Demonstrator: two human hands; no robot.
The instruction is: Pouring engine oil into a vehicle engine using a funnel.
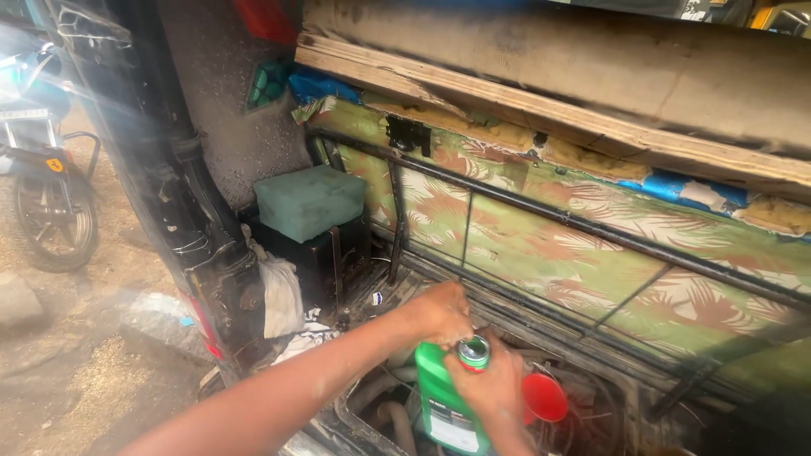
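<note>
Head view: left hand point(439, 314) pinches at the silver-sealed mouth of a green bottle point(445, 397), fingers closed on the rim. Right hand point(492, 390) wraps the bottle neck, gripping it upright, low in an open vehicle compartment (red funnel point(544, 398) just beside). Green cushion point(310, 201) sits behind; a motorcycle point(46, 181) stands far left.

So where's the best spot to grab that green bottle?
Grip the green bottle around its flat-sided body from the side, as the right hand does. It stands upright, and the left hand works at its narrow neck, so the top stays free.
</note>
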